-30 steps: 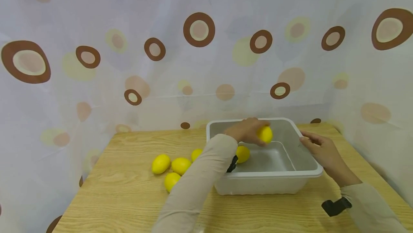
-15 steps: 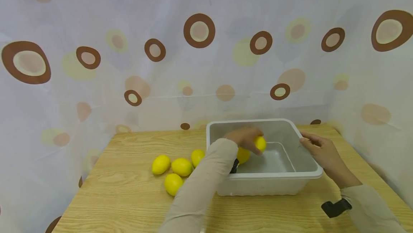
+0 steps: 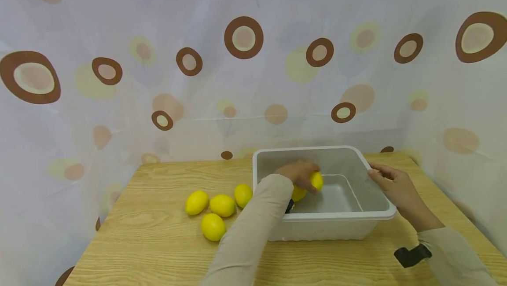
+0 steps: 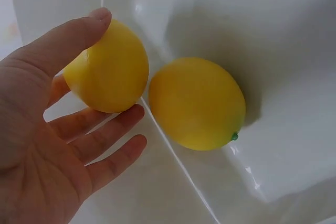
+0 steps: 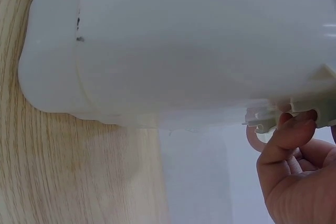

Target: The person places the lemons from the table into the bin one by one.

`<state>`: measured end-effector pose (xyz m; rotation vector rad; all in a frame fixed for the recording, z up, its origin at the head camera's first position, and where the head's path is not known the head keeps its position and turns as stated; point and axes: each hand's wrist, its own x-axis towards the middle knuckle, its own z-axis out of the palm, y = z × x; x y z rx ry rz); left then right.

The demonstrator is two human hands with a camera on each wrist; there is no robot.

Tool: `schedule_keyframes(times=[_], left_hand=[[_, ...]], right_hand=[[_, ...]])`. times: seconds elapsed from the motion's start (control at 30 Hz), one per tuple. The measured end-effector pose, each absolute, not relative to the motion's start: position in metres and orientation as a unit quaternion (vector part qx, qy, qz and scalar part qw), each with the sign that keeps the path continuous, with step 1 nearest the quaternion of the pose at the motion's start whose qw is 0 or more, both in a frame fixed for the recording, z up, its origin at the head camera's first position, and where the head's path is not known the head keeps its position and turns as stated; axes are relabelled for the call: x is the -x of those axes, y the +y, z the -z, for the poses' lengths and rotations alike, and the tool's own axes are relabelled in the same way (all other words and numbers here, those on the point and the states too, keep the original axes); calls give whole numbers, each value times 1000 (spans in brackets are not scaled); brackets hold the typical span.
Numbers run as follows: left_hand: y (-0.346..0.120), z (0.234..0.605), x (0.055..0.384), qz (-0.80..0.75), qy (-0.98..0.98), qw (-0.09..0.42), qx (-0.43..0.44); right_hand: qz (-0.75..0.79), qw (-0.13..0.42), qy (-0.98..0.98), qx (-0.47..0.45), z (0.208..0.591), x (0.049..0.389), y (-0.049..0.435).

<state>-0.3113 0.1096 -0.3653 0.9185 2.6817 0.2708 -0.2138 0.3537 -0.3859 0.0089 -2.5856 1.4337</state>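
Inside a pale grey plastic tub (image 3: 336,216), my left hand (image 3: 298,175) holds a yellow lemon (image 4: 113,69) low over the tub's floor, thumb on one side and fingers on the other. A second lemon (image 4: 197,106), with a green nub at its end, lies in the tub right beside the held one. In the head view my left hand partly hides that second lemon. My right hand (image 3: 398,191) grips the tub's right rim, its fingers curled at the edge in the right wrist view.
Several lemons (image 3: 222,205) lie grouped on the wooden table (image 3: 158,251) left of the tub, one close to my left sleeve. A patterned curtain (image 3: 253,83) hangs behind the table and along its sides.
My left hand has lowered the lemon into the tub and shifted slightly left, toward the lemon lying there. My right hand stays on the rim.
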Motion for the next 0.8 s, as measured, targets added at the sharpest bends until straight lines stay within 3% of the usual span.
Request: schedule_keyframes(times=[0.8], left_hand=[[106, 373, 312, -93, 937, 147, -303]], right_hand=[[-478, 97, -873, -7, 386, 213, 353]])
